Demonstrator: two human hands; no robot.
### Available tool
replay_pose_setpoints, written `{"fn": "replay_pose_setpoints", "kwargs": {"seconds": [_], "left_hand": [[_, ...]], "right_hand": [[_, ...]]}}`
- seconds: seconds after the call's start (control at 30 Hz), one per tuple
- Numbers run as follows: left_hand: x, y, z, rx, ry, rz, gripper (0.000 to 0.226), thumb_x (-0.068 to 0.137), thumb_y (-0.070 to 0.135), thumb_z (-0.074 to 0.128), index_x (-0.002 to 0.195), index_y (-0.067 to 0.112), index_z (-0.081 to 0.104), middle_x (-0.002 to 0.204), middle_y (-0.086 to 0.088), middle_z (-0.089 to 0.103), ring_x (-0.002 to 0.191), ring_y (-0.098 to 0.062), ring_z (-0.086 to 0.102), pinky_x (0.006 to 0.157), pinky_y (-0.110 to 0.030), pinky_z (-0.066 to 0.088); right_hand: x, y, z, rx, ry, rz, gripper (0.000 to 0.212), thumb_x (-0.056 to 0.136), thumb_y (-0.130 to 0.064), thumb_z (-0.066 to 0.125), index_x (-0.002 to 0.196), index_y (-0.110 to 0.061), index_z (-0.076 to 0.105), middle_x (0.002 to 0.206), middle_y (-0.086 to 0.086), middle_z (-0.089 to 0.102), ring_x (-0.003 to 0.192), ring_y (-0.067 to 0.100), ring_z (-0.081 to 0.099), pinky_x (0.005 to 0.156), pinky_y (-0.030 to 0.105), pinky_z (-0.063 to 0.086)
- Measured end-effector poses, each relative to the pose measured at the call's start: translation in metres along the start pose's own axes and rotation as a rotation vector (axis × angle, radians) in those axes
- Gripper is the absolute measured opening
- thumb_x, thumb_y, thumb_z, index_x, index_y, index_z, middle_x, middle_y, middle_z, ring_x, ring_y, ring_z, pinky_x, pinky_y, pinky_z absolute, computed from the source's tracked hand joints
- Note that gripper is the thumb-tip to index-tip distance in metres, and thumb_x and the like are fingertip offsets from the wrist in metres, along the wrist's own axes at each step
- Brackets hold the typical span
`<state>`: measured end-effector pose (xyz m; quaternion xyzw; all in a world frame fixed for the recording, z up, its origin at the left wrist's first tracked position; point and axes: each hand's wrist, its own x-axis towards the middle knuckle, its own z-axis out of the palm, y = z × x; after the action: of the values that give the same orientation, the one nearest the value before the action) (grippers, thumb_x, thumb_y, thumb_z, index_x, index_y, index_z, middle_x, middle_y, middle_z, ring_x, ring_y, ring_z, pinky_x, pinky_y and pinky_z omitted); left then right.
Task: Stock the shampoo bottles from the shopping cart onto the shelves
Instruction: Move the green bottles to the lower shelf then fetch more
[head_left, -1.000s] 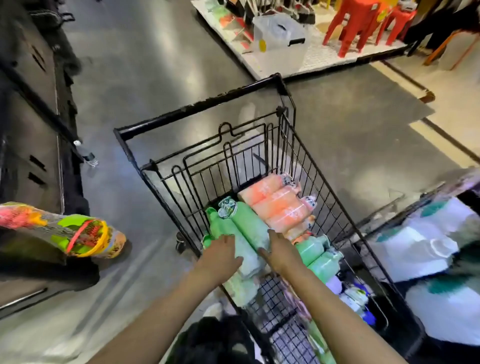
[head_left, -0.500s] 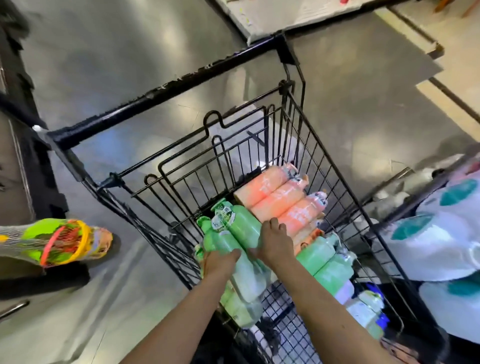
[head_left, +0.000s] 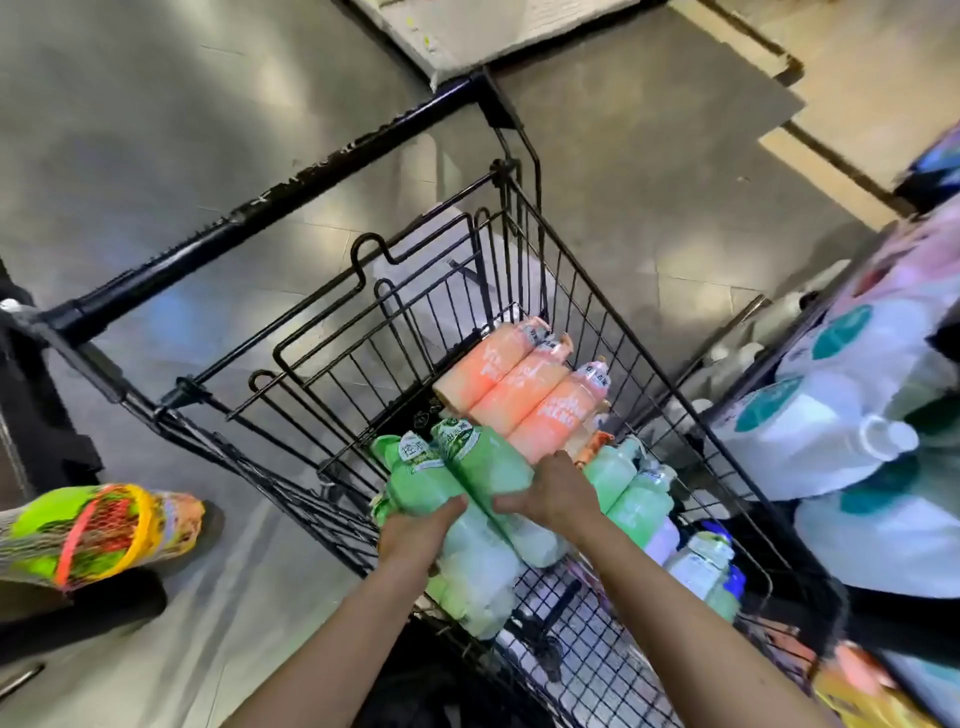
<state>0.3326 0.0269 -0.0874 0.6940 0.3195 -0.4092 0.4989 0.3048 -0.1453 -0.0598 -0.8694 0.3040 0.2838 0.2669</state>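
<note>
Grey shop floor (head_left: 156, 104), glossy, under a black wire shopping cart (head_left: 524, 218) seen from above. Shelf stock of white jugs with teal labels (head_left: 831, 431) stands at the right edge, blurred. Netted bundle of coloured toys (head_left: 98, 530) pokes in at lower left.

Cart load: three orange bottles (head_left: 519, 395) lying side by side at the far end; a bundle of green bottles (head_left: 467, 499) nearer the person, caps pointing away; more pale green bottles (head_left: 628, 493) to the right of it, and a few white and blue ones (head_left: 701, 561) lower down, partly hidden.

Left hand (head_left: 415, 535): grip closed round the near left side of the green bundle, thumb over the top, fingers underneath and out of sight. Right hand (head_left: 556, 493): grip on the bundle's right side, fingers curled over the top edge. Both forearms reach in from the bottom of frame.

Step in hand, as I judge it: picking up the green bundle from the cart with two hands. Whether it has cleared the bottles beneath is not plain.

Next move likely calls for a straight lift above the wire rim, then a turn right toward the shelf. The bundle looks bulky and wrapped in slippery film, so both grips should hold firm and keep it level.
</note>
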Motion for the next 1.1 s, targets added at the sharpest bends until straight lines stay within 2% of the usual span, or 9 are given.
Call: {"fn": "replay_pose_setpoints", "kwargs": {"seconds": [0.13,0.23,0.33,0.43,0.53,0.67,0.8,0.9,1.1], "left_hand": [[-0.029,0.014,0.003,0.099,-0.177,0.105,0.057,0.054,0.038,0.089,0.1,0.015,0.064,0.092,-0.006,0.072,0.082,-0.026,0.07,0.071,-0.038,0.058],[-0.055,0.025,0.019,0.223,-0.348,0.186,0.036,0.069,0.026,0.083,0.096,0.012,0.064,0.088,-0.006,0.072,0.073,-0.02,0.069,0.055,-0.025,0.052],[-0.085,0.031,0.043,0.356,-0.546,0.247,0.045,0.06,0.029,0.086,0.097,0.014,0.065,0.085,-0.003,0.074,0.076,-0.02,0.069,0.061,-0.027,0.054],[-0.125,0.025,0.071,0.45,-0.656,0.319,0.023,0.076,0.016,0.078,0.093,0.008,0.065,0.058,0.007,0.07,0.051,-0.008,0.065,0.046,-0.015,0.048],[-0.167,0.004,0.097,0.543,-0.783,0.338,0.01,0.088,0.009,0.062,0.094,0.001,0.06,0.039,0.004,0.057,0.027,-0.004,0.048,0.03,-0.008,0.031],[-0.212,-0.044,0.138,0.601,-0.911,0.415,0.024,0.084,0.011,0.067,0.105,0.0,0.063,0.068,0.001,0.073,0.055,-0.01,0.068,0.045,-0.016,0.048],[-0.27,-0.109,0.181,0.707,-1.064,0.502,0.053,0.06,0.031,0.075,0.107,0.011,0.064,0.084,0.0,0.074,0.066,-0.009,0.07,0.049,-0.014,0.047],[-0.308,-0.162,0.22,0.755,-1.119,0.582,0.074,0.045,0.049,0.075,0.11,0.015,0.065,0.1,-0.005,0.074,0.088,-0.02,0.071,0.066,-0.024,0.051],[-0.39,-0.265,0.292,0.826,-1.334,0.623,0.048,0.058,0.025,0.072,0.102,0.008,0.065,0.083,-0.002,0.076,0.073,-0.014,0.071,0.061,-0.022,0.053]], "right_hand": [[-0.043,0.04,-0.004,0.427,-0.046,0.131,0.027,0.069,-0.038,0.079,0.073,-0.016,0.064,0.081,0.005,0.066,0.064,0.015,0.058,0.053,0.025,0.039],[-0.085,0.069,-0.003,0.7,0.033,0.274,0.033,0.071,-0.039,0.079,0.081,-0.013,0.062,0.084,0.005,0.067,0.072,0.019,0.059,0.059,0.026,0.039],[-0.13,0.101,0.002,0.951,0.128,0.353,0.055,0.057,-0.046,0.078,0.096,-0.011,0.061,0.09,0.004,0.069,0.074,0.017,0.064,0.058,0.023,0.047],[-0.173,0.136,0.014,1.207,0.281,0.364,0.083,0.041,-0.049,0.078,0.11,-0.007,0.057,0.1,0.012,0.071,0.083,0.026,0.07,0.072,0.039,0.058],[-0.224,0.164,0.023,1.383,0.407,0.336,0.078,0.05,-0.042,0.074,0.115,-0.003,0.054,0.101,0.012,0.069,0.081,0.022,0.067,0.071,0.032,0.053],[-0.291,0.212,0.042,1.527,0.613,0.258,0.076,0.056,-0.037,0.074,0.119,-0.001,0.051,0.107,0.012,0.067,0.08,0.014,0.069,0.065,0.026,0.054],[-0.365,0.271,0.056,1.626,0.778,0.147,0.066,0.053,-0.029,0.076,0.114,-0.011,0.057,0.095,0.001,0.075,0.077,0.011,0.072,0.06,0.021,0.053],[-0.42,0.32,0.067,1.676,0.868,0.089,0.055,0.06,-0.022,0.074,0.113,-0.012,0.061,0.094,0.001,0.076,0.081,0.014,0.072,0.062,0.023,0.054],[-0.52,0.412,0.098,1.712,1.103,0.122,0.058,0.069,-0.031,0.071,0.123,-0.014,0.059,0.11,0.008,0.072,0.099,0.025,0.069,0.083,0.038,0.056]]}}
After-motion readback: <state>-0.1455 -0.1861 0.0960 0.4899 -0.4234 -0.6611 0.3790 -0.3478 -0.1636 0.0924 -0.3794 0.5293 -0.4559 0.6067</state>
